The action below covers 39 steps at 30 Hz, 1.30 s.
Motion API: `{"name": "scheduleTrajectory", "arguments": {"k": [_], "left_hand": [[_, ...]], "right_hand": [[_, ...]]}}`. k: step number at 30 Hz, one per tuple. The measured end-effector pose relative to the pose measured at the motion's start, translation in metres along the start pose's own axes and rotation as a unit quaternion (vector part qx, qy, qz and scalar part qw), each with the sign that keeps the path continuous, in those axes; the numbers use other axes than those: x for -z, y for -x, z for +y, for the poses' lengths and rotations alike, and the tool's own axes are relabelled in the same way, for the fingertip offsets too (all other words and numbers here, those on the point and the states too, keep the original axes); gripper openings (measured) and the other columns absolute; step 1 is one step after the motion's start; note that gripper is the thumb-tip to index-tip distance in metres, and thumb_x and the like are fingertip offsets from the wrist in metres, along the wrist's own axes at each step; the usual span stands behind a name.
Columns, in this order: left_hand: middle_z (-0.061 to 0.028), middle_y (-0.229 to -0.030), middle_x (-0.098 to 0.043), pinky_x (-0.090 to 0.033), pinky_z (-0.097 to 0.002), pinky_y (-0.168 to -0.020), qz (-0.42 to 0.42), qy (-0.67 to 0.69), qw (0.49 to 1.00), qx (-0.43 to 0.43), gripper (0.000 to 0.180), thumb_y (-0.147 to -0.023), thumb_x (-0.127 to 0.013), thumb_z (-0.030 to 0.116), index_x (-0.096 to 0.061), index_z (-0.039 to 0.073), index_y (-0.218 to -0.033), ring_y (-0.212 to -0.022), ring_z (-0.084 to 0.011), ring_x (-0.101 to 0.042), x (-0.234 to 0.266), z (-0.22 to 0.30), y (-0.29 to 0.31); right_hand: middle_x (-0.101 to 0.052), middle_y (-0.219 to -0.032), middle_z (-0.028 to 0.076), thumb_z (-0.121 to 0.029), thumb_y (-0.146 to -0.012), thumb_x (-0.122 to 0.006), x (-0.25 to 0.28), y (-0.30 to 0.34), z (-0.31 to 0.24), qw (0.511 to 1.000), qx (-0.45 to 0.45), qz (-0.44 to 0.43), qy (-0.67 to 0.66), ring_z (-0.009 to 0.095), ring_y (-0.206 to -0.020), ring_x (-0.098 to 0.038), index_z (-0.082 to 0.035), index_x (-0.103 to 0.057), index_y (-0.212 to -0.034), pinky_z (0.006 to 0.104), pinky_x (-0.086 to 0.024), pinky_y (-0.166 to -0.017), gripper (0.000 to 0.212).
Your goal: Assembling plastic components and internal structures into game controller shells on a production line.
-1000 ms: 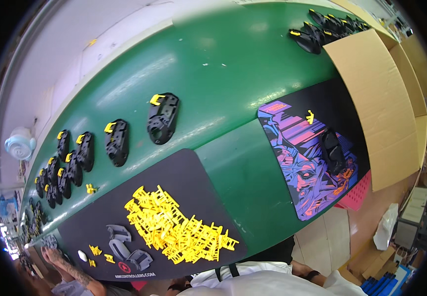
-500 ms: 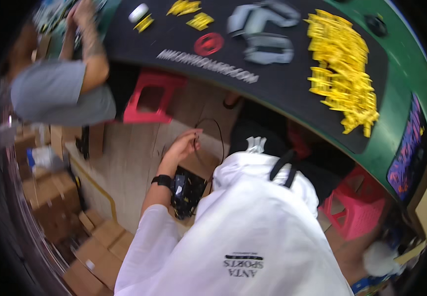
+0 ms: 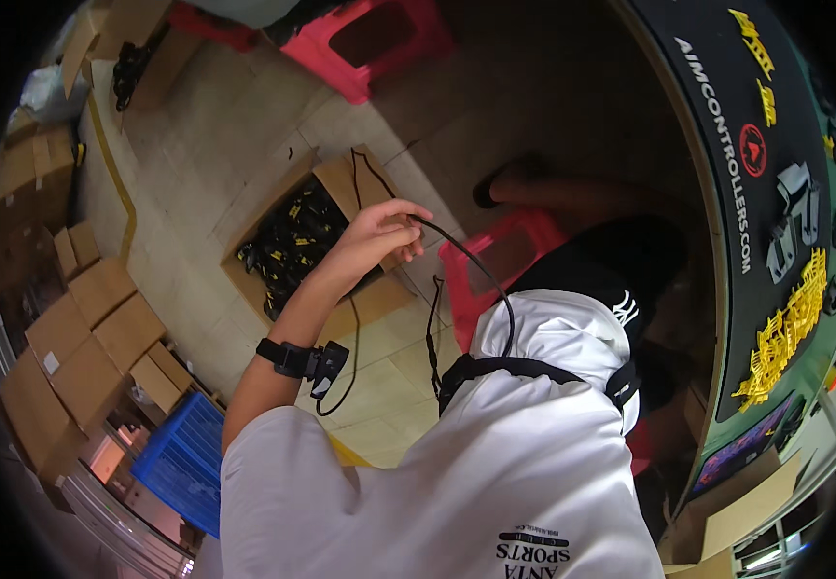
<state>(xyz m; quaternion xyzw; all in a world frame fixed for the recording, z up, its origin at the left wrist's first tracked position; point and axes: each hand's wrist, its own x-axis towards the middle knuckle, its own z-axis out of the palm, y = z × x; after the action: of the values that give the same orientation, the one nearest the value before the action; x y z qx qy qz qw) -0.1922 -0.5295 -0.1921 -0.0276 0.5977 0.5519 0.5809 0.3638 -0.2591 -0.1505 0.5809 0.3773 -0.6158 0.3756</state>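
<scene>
My left hand (image 3: 385,234) is out over the floor, fingers bent together around a thin black cable (image 3: 481,259). From the fingers the cable curves down to the waist of my white shirt. A black strap with a small black device (image 3: 308,365) is on my left wrist, and another length of cable hangs in a loop beside it. Beneath the hand and forearm stands an open cardboard box (image 3: 372,305), filled with black and yellow items (image 3: 291,236) too jumbled to name. My right hand does not show.
Red plastic stools (image 3: 406,79) stand on the floor. Stacked cardboard boxes (image 3: 99,352) and a blue crate (image 3: 184,463) fill the left side. Along the right runs a table with a black mat (image 3: 727,207), carrying yellow plastic parts (image 3: 783,333) and grey parts (image 3: 793,220).
The view has swung leftward, so the table now lies at the right and the co-worker is out of sight. The open box shows more fully; my left hand remains raised near it.
</scene>
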Motion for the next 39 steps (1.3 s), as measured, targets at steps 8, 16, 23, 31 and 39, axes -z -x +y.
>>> {"name": "scheduleTrajectory", "arguments": {"k": [8,16,23,31,39], "left_hand": [[-0.0052,-0.096,-0.056,-0.049,-0.0264,-0.069,0.065,-0.165,0.983,-0.048,0.019,-0.090,-0.061,0.005,-0.060,0.004,-0.108,-0.080,-0.0116,-0.064,-0.009,-0.006,0.014],[-0.0133,-0.093,-0.064,-0.052,-0.0392,-0.074,0.197,-0.557,0.781,-0.201,0.014,-0.079,-0.071,0.012,-0.070,0.002,-0.089,-0.077,-0.0310,-0.063,-0.026,0.023,0.048],[-0.0169,-0.089,-0.069,-0.053,-0.0403,-0.076,0.045,-0.425,0.903,-0.045,0.016,-0.079,-0.074,0.012,-0.072,0.001,-0.090,-0.082,-0.0316,-0.067,-0.010,-0.039,0.028],[-0.0098,-0.122,-0.067,-0.052,-0.0343,-0.094,-0.125,-0.119,0.979,0.112,0.048,-0.081,-0.064,-0.006,-0.063,0.005,-0.127,-0.113,-0.0218,-0.064,0.000,-0.239,0.036],[-0.0182,-0.099,-0.069,-0.048,-0.0505,-0.093,0.233,-0.544,0.806,0.020,0.023,-0.089,-0.062,0.028,-0.073,0.009,-0.096,-0.086,-0.0405,-0.063,-0.036,-0.274,0.000]], "right_hand": [[-0.065,-0.116,0.008,-0.016,-0.101,-0.049,0.020,0.034,-0.029,0.996,-0.010,0.026,0.085,0.015,-0.100,-0.062,-0.003,-0.061,-0.124,0.0324,-0.048,-0.090,0.028],[-0.066,-0.112,0.008,-0.014,-0.101,-0.050,0.016,0.049,-0.051,0.990,0.005,0.036,0.133,0.015,-0.098,-0.062,-0.002,-0.061,-0.121,0.0319,-0.048,-0.088,0.027],[-0.066,-0.109,0.008,-0.013,-0.100,-0.050,0.011,0.062,-0.063,0.986,0.018,0.051,0.157,0.014,-0.096,-0.062,-0.002,-0.062,-0.119,0.0315,-0.048,-0.085,0.025],[-0.067,-0.106,0.007,-0.011,-0.100,-0.051,0.007,0.070,-0.079,0.981,0.042,0.066,0.180,0.013,-0.093,-0.062,-0.002,-0.063,-0.117,0.0310,-0.048,-0.083,0.023],[-0.068,-0.103,0.007,-0.010,-0.099,-0.052,0.006,0.074,-0.077,0.975,0.079,0.086,0.191,0.012,-0.091,-0.062,-0.001,-0.064,-0.115,0.0305,-0.048,-0.081,0.022]]}}
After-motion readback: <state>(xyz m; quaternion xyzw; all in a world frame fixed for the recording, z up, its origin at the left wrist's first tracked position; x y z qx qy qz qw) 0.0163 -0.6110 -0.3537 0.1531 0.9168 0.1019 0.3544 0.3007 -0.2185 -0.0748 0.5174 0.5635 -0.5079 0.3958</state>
